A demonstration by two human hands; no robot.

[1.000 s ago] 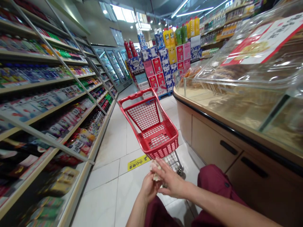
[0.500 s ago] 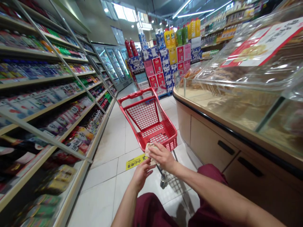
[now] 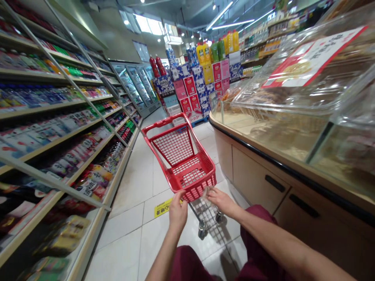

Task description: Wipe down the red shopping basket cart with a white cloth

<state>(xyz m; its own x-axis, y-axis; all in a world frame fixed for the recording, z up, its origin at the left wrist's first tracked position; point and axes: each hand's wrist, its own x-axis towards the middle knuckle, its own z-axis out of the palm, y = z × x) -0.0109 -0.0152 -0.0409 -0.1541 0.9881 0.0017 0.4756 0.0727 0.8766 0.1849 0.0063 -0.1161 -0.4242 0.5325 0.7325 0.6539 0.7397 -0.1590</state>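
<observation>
A red plastic shopping cart stands in front of me, its basket tilted in my view and its handle at the far end. My left hand is closed at the near left corner of the basket, thumb and fingers on the rim. Near the basket's right front corner, my right hand holds a pale, crumpled cloth against the slatted front wall. Part of the cloth is hidden under the fingers.
Drink shelves line the left side. At right stands a wooden display counter with glass edging and clear plastic food boxes. Stacked cartons with bottles on top rise ahead. A yellow floor sign lies on the tiles.
My hands have moved apart. The right hand has carried the cloth rightward and down along the basket's front, while the left has come up onto the rim.
</observation>
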